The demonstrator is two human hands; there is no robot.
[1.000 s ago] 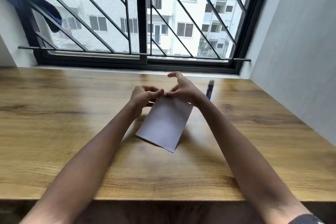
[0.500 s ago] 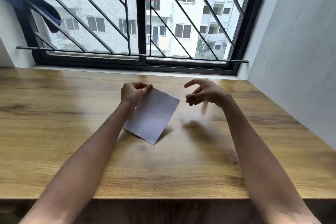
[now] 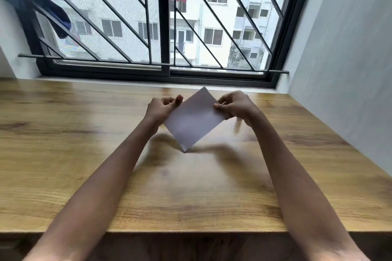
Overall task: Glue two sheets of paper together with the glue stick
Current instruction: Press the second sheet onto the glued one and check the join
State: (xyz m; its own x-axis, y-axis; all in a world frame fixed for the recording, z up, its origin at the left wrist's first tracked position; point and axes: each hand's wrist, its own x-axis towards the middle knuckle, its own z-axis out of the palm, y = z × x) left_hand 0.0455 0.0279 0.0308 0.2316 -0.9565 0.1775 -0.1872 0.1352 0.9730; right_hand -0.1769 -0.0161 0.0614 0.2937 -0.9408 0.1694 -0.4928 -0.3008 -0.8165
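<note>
Evidently light and floppy, the paper (image 3: 194,121) hangs tilted above the desk (image 3: 84,154) near its far edge, left hand (image 3: 163,106) and right hand (image 3: 235,106) sensibly pinching opposite edges.

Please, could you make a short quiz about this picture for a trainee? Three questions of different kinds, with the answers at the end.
1. True or false: only the left hand grips the paper, and the right hand is away from it.
2. Multiple choice: what stands behind the table? A) a barred window B) a bookshelf C) a closed door
3. Fill the gap: the table top looks made of ____.

Key: 1. False, both hands grip the paper, one at each side. 2. A. 3. wood.
</note>
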